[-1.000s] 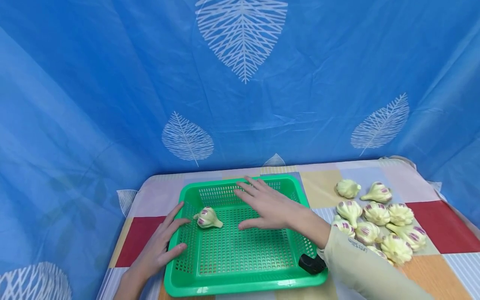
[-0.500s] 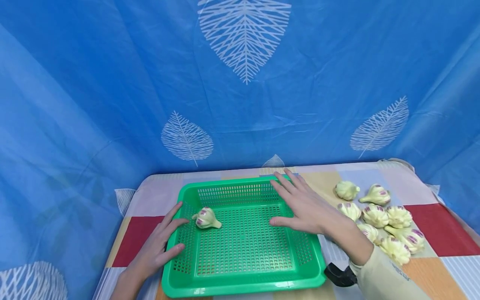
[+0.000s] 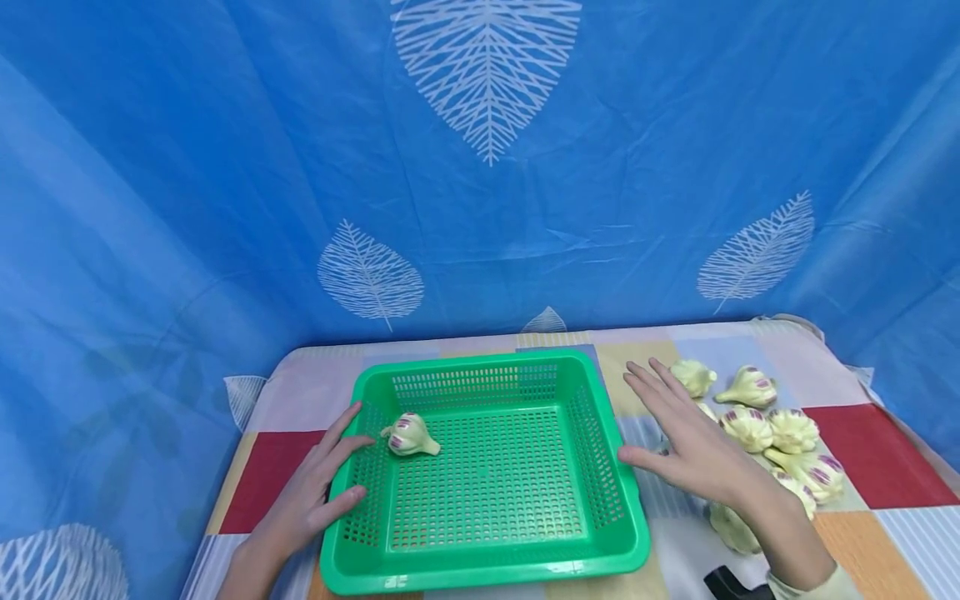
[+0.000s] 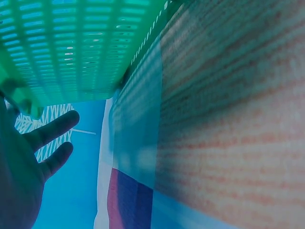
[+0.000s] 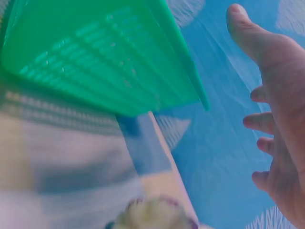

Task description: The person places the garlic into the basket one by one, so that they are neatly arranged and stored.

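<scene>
My left hand [image 3: 315, 492] rests at the left rim of a green perforated plastic basket [image 3: 480, 575], fingers spread and straight over the edge. One garlic bulb [image 3: 410, 435], cream with purple streaks, lies in the basket toward its left side. To the right of the basket, my right hand [image 3: 693, 442] hovers with fingers extended and nothing in it. It overlaps the near side of a group of garlic bulbs [image 3: 795, 432], hiding some of them. In the right wrist view, the thumb and fingers [image 5: 259, 123] are apart, and a blurred garlic bulb [image 5: 152, 214] shows below.
A patchwork-patterned cloth [image 3: 885, 454] covers the table under everything. Behind and at the sides hangs a blue curtain [image 3: 600, 167] with white leaf prints. A black strap mount [image 3: 731, 583] sits by the right wrist.
My right hand has moved right, from above the basket's inside to beside the garlic group. The left hand stays at the basket rim, and the bulb inside lies where it was.
</scene>
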A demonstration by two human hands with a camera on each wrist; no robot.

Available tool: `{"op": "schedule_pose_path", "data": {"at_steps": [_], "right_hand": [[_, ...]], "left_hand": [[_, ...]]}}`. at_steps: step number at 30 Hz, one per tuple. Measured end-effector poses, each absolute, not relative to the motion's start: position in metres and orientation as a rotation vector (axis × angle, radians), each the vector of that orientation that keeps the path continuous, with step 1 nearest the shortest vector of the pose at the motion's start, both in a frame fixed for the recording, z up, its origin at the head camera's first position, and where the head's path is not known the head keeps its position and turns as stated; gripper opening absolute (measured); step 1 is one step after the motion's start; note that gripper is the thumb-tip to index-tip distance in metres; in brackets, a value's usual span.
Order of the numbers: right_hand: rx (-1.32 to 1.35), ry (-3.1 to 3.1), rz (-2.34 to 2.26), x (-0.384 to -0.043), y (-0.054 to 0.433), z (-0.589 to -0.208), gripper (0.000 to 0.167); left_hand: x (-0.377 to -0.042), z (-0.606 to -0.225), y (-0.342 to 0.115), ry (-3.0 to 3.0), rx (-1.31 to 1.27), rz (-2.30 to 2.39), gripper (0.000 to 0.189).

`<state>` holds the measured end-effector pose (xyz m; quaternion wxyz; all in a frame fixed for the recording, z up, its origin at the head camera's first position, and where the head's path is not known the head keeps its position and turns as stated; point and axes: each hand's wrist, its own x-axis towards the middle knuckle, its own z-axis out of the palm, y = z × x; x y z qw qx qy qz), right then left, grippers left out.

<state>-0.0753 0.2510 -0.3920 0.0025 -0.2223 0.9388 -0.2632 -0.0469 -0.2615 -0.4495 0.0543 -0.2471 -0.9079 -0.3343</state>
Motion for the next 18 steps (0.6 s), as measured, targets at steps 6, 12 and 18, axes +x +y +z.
{"op": "schedule_pose_path", "data": {"at_steps": [6,12,18], "right_hand": [[-0.580,2.965,-1.001,-0.056,0.275,-0.400,0.096],[-0.512,2.963,-1.173,-0.035,0.297,-0.408,0.101],[-0.364,3.002,-1.220,-0.013,0.319,-0.414,0.106]], "left_hand": [[-0.048,-0.451,-0.261,-2.748,-0.756,-1.014,0.055],[-0.047,-0.452,-0.262,-2.746,-0.752,-1.021,0.055],[-0.048,-0.451,-0.261,-2.739,-0.762,-1.023,0.057]]}}
